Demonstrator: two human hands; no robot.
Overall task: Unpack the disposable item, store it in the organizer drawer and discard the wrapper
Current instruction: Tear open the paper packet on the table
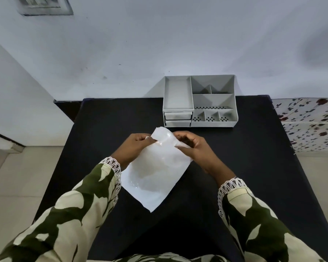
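A white, partly see-through plastic wrapper (155, 173) is held over the middle of the black table (244, 167), its lower corner pointing toward me. My left hand (134, 146) pinches its top left edge. My right hand (194, 146) grips the top right edge, and the top of the wrapper is bunched between the two hands. A faint shape shows inside the wrapper; I cannot tell what it is. The grey organizer (199, 101) stands at the far edge of the table, with two small shut drawers (178, 119) at its front left.
The organizer has several open compartments on top. A white wall rises behind the table. A floral-patterned surface (311, 125) lies to the right of the table, and pale floor tiles (17, 176) lie to the left.
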